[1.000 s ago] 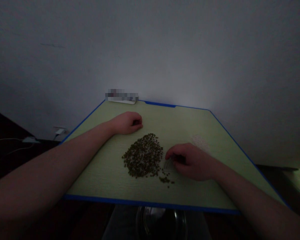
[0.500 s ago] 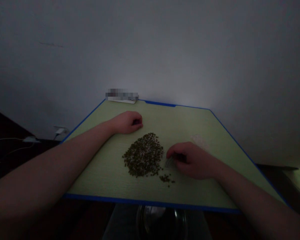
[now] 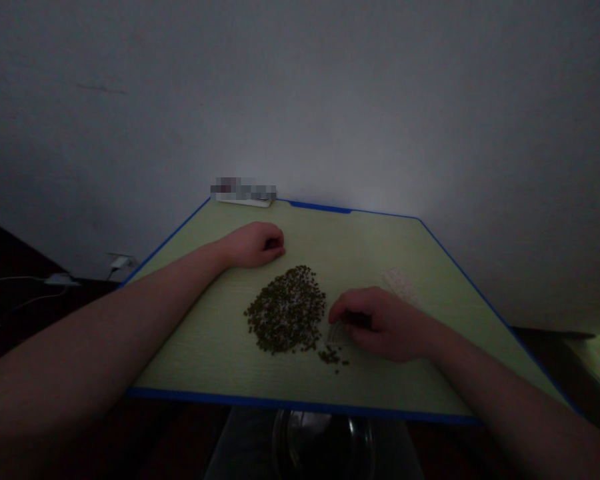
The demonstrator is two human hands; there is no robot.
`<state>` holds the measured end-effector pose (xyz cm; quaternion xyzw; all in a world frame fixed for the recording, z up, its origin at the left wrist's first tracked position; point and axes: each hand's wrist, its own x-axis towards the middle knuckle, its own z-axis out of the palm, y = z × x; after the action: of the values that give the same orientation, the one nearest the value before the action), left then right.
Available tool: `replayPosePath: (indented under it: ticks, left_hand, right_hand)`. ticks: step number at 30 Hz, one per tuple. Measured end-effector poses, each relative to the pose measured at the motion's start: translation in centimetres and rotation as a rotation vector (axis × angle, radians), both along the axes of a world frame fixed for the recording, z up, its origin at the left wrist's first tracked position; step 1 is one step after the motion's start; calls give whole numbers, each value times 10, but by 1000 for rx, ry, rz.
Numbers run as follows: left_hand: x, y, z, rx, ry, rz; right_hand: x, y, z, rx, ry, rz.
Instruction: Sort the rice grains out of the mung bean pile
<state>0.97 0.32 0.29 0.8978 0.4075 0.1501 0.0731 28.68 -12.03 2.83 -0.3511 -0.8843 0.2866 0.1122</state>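
A heap of small dark-green beans [image 3: 285, 313] mixed with pale grains lies mid-table, with a few loose beans [image 3: 333, 355] in front of its right side. Just right of the heap, my right hand [image 3: 380, 327] is curled with fingertips pointing down; faint pale streaks [image 3: 335, 331] show below them. What it pinches, if anything, is too small and dark to make out. Behind this hand lies a pile of pale grains [image 3: 401, 285], partly covered by it. My left hand [image 3: 254, 245] rests loosely closed on the table beyond the heap, with nothing visible in it.
The pale green table [image 3: 200, 360] has a blue edge and stands against a grey wall [image 3: 330, 100]. A white box-like object [image 3: 245, 197], partly pixelated, sits at the back left corner. Below the front edge is a shiny round bowl [image 3: 325, 443]. Cables and a power strip [image 3: 63, 279] are at left.
My right hand has shifted slightly left and toward me, showing more of the pale pile behind it. My left hand and the bean heap look the same.
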Motion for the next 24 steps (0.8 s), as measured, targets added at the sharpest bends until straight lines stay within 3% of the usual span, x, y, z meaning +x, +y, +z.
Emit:
replayPosePath:
  ticks: [12, 24]
  left_hand:
    - [0, 1, -2, 5, -12, 0]
    - [0, 0, -1, 16, -10, -2]
  right_hand:
    - [1, -3, 1, 11, -60, 23]
    - [0, -4, 2, 11, -59, -87]
